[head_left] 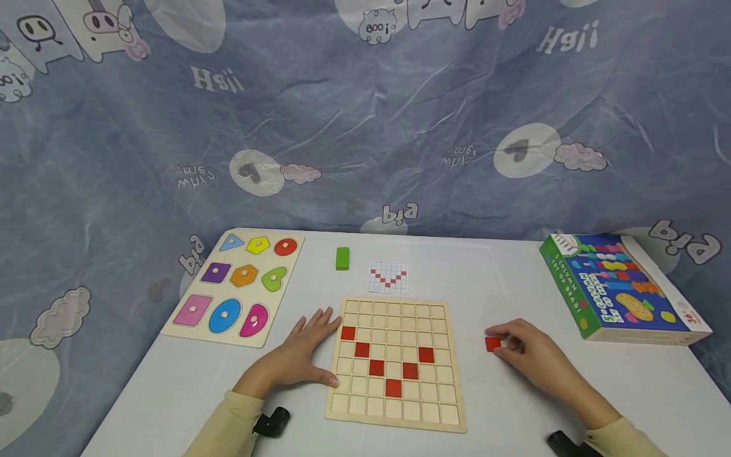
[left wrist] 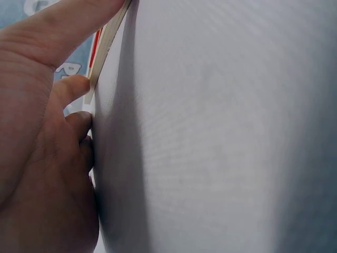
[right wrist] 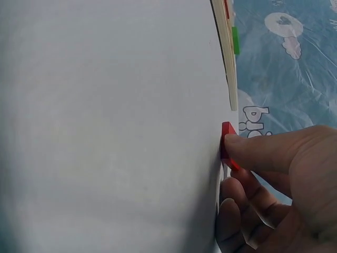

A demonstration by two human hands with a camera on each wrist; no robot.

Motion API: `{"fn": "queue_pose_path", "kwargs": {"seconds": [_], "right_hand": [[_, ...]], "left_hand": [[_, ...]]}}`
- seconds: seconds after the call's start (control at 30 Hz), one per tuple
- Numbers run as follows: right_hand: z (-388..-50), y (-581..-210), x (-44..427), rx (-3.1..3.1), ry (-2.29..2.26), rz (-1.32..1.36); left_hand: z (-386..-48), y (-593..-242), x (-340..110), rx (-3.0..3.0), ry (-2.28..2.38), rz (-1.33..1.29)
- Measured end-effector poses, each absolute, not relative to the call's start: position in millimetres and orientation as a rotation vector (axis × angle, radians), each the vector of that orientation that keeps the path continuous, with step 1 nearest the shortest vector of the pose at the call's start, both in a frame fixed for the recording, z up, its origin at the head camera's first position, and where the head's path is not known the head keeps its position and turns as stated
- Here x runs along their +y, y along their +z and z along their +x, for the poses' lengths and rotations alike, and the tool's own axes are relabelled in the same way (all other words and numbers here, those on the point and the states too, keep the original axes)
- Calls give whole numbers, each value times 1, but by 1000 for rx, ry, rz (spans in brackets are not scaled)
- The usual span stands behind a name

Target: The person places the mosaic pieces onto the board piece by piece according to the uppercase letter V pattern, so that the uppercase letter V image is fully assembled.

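A wooden grid board (head_left: pixel 354 416) lies flat on the table, with several red square tiles (head_left: pixel 393 388) in its cells forming a slanted V. My left hand (head_left: pixel 299 352) rests at the board's left side with fingers spread, its thumb touching the edge. To the right of the board, my right hand (head_left: pixel 537 355) pinches a red square tile (right wrist: pixel 225 145) between thumb and finger, low over the table or against it. Behind the board is a small white card (head_left: pixel 388 285) printed with a grid and a V of red squares.
A board of coloured knobbed shapes (head_left: pixel 257 304) lies at the left. One green block (head_left: pixel 342 258) sits behind the grid board, left of the card. At the right is a colourful game box (head_left: pixel 622 298). A patterned blue cloth (head_left: pixel 365 127) hangs beyond the white table (head_left: pixel 485 400).
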State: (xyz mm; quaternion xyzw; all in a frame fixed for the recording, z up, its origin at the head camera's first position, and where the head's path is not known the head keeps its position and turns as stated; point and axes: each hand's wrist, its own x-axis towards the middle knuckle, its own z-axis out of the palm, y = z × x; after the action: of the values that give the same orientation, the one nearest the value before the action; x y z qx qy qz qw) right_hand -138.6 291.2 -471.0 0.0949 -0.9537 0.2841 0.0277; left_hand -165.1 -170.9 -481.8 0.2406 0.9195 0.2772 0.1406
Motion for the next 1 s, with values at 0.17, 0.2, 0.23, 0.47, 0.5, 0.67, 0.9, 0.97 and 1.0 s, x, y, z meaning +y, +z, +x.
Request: {"fn": "queue_pose_path", "kwargs": {"seconds": [0.17, 0.2, 0.23, 0.47, 0.5, 0.67, 0.9, 0.97, 1.0], "right_hand": [[-139, -472, 288, -2925, 888, 302], [-138, -472, 288, -2925, 892, 298], [-138, -472, 288, -2928, 897, 295], [-138, -471, 288, -2950, 947, 323], [-138, -471, 288, -2950, 953, 331], [-138, -472, 287, -2948, 954, 352], [-139, -471, 284, -2942, 939, 360], [-139, -471, 283, -2940, 951, 356], [-139, -471, 282, -2939, 956, 353]], "left_hand": [[-165, -481, -171, 2655, 801, 695], [-165, -481, -171, 2655, 799, 695], [-165, -481, -171, 2655, 799, 695], [-165, -482, -172, 2658, 792, 701], [-165, -483, -172, 2659, 789, 701], [-165, -483, -172, 2661, 787, 697], [-165, -483, -171, 2660, 791, 696], [-166, -484, -171, 2661, 790, 694], [-166, -485, -171, 2662, 788, 694]]}}
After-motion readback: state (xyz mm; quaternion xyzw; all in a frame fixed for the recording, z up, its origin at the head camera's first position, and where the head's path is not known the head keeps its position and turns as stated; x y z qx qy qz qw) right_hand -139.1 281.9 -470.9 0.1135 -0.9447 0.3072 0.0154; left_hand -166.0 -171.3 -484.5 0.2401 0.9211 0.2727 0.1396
